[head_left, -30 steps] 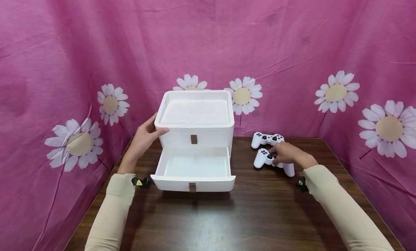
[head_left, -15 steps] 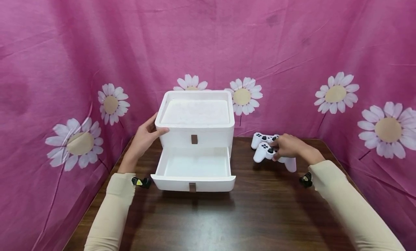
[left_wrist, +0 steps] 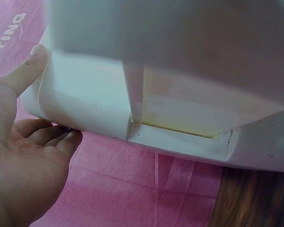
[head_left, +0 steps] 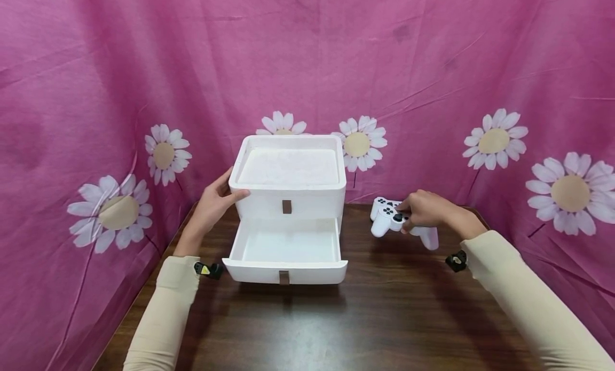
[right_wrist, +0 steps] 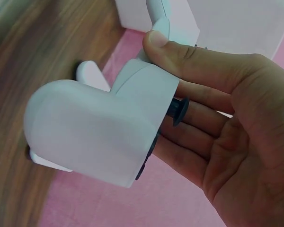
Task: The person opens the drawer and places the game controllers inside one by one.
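Note:
My left hand [head_left: 211, 204] grips the upper left corner of a white drawer unit [head_left: 314, 204]. In the left wrist view its thumb lies on one face of the unit [left_wrist: 87, 101] and its fingers curl against the adjoining side. The lower drawer [head_left: 314, 274] is pulled out, with nothing inside. At the right, my right hand [head_left: 429, 208] pinches a white game controller [head_left: 383, 224] near its middle, thumb on one face and fingers on the stick side. The right wrist view shows this controller [right_wrist: 90, 130] raised above the table. Behind it, partly hidden, lies a second white controller [head_left: 377, 206].
The dark wooden table [head_left: 298, 328] carries the drawer unit left of the controllers. The unit's top is a shallow rimmed tray [head_left: 288, 168]. A pink cloth [head_left: 413, 93] with daisies hangs close behind and on both sides.
My right hand has lifted the front controller and shifted it slightly up and back, so it now overlaps more of the rear one. The left hand and drawer unit stay put.

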A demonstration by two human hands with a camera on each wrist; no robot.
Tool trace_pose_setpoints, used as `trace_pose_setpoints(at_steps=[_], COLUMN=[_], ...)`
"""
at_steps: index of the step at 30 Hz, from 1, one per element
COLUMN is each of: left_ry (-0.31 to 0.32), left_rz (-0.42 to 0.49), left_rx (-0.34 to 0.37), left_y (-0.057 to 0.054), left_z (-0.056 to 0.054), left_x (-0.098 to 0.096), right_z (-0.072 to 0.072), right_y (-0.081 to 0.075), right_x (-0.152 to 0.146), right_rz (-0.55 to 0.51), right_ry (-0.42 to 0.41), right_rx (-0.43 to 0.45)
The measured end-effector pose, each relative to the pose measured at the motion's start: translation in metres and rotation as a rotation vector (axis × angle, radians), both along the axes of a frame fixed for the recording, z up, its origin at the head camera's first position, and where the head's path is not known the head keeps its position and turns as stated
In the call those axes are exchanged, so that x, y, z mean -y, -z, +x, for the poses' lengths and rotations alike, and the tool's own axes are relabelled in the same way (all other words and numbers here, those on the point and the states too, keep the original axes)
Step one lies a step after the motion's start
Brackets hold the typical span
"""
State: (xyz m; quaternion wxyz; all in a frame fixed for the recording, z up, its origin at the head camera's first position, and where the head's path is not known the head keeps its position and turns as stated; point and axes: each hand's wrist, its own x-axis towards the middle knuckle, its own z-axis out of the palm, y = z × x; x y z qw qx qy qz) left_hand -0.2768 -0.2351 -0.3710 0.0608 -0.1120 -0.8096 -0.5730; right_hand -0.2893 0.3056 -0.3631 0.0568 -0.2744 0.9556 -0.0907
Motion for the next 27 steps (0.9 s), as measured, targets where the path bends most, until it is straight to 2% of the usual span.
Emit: trace_pose_setpoints(at_steps=[13, 20, 27], left_ry=[0.006, 0.004, 0.001], left_rz=[-0.002, -0.002, 0.004], left_rx=[-0.006, -0.003, -0.003], left_y=[-0.003, -0.002, 0.0], left_z=[0.0, 0.001, 0.001], left_x=[0.0, -0.001, -0.001], right_z=[0.021, 0.033, 0.041], right_y=[-0.038, -0.057, -0.072], right_x=[0.026, 0.043, 0.065], right_rz=[-0.012, 0.011, 0.028], right_ry=[-0.053, -0.075, -0.148], right_rx=[-0.065, -0.07, -0.108])
